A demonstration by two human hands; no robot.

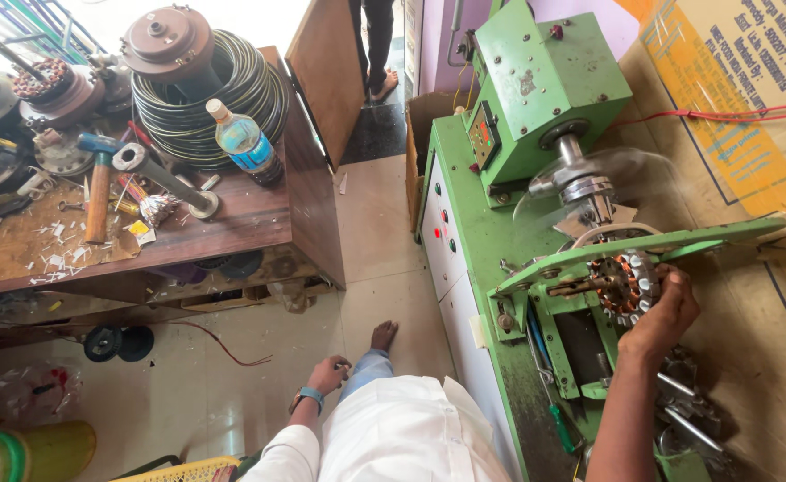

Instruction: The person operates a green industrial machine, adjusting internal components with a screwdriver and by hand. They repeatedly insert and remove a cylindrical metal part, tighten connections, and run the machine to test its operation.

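My right hand (665,312) is closed around the rim of a round stator (623,284) with copper coils, mounted on a shaft in the green winding machine (500,223). Just above the stator a spinning part (589,183) of the machine shows as a blur. My left hand (329,373) rests on my knee, fingers loosely curled and holding nothing; a watch sits on its wrist. I am seated, with my bare foot (384,335) on the tiled floor.
A wooden workbench (259,214) at left carries a coil of black cable (223,89), a plastic bottle (243,143), a hammer (99,187), motor parts and scraps. Another person's leg and foot (380,54) show at the doorway. A screwdriver (561,427) lies on the machine. Cardboard lines the right wall.
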